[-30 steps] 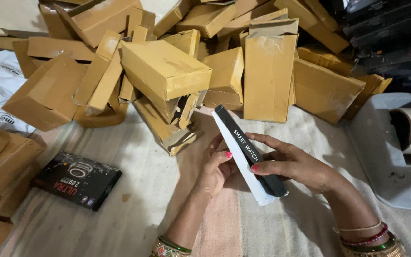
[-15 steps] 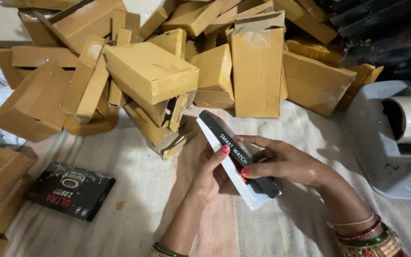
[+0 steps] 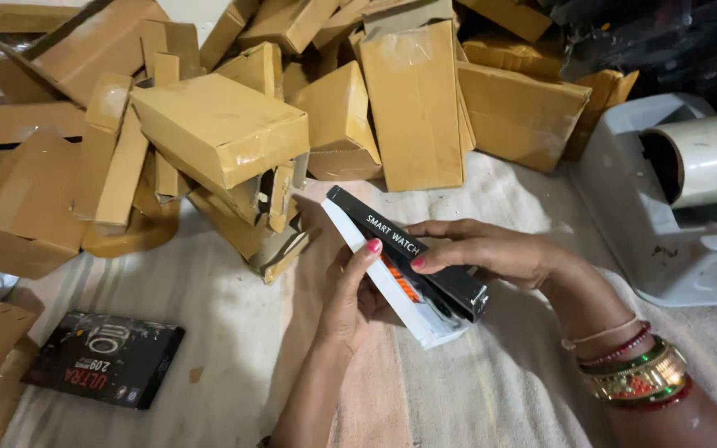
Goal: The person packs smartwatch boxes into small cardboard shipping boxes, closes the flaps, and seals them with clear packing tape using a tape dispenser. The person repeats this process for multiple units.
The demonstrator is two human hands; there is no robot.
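At the lower left of the frame a flat black pack (image 3: 103, 358) lies alone on the striped cloth (image 3: 491, 390), well apart from both hands. Above it, filling the upper left and top centre, a heap of brown cartons (image 3: 217, 133) sits loosely stacked, many of them open or crushed. In the centre, the left hand (image 3: 350, 294) cups the box (image 3: 404, 265), a long slim carton with a black sleeve over a white tray, from below, with its thumb pressed on the black top edge. The box is tilted, its far end towards the heap and its near end low over the cloth. The right hand (image 3: 491, 249) lies across the near half, fingers curled narrow around the black sleeve. Both hands hold it, so 2 grips share 1 light thing. It looks stiff but thin-walled, smooth and likely a bit slippery; the sleeve may slide on the tray, so the long edges are the safer place to grip. At the right edge stands a grey tape dispenser (image 3: 665, 241) with a pale roll (image 3: 699, 162).
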